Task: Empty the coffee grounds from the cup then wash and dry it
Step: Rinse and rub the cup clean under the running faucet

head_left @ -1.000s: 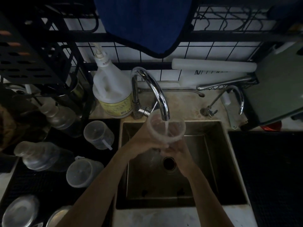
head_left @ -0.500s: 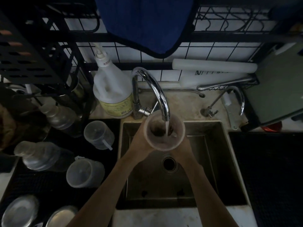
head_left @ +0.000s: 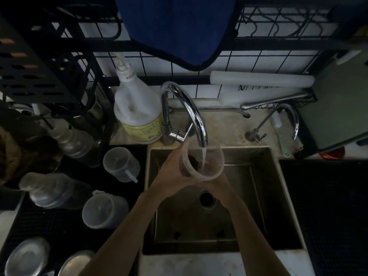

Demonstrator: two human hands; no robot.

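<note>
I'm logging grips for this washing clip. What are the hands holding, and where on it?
Both hands hold the clear cup under the tap: left hand around its side wall, right hand under its lower part.

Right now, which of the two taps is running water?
The large curved tap behind the sink's left corner, pouring into the cup. The small tap to its right is dry.

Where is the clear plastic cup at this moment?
In the head view the cup is near the centre, held over the sink by the left hand and right hand, directly under the running tap.
</note>
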